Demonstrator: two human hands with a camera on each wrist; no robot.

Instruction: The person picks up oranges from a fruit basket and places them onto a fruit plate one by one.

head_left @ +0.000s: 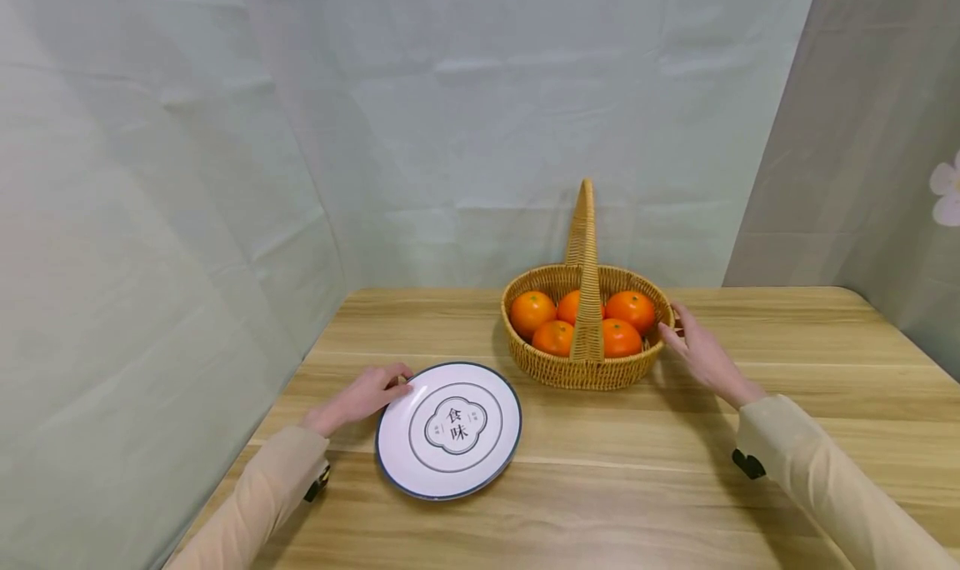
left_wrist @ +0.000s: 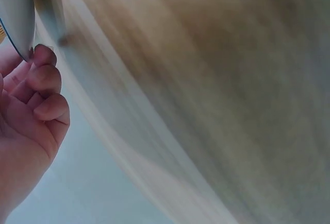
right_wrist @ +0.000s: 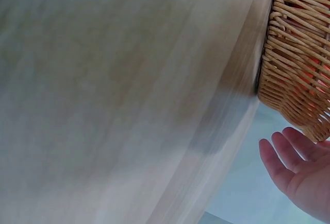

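A white plate [head_left: 468, 457] with a dark blue rim and black characters in its centre lies face up on the table, left of the basket. My left hand [head_left: 367, 395] pinches its upper left rim, thumb over the edge and fingers below. In the left wrist view the curled fingers of that hand [left_wrist: 38, 92] meet the plate's edge [left_wrist: 18, 23]. A wicker basket [head_left: 551, 372] with a tall handle holds several oranges [head_left: 532, 312]. At its right rim is my right hand [head_left: 701, 349], fingers fairly straight; in the right wrist view its fingertips lie right beside the wicker [right_wrist: 299, 54].
Everything stands on a wood-grain table [head_left: 615, 487]. A pale cloth backdrop [head_left: 465, 120] hangs behind the table and along its left side. A grey cloth [head_left: 795, 178] with a flower print hangs at the right.
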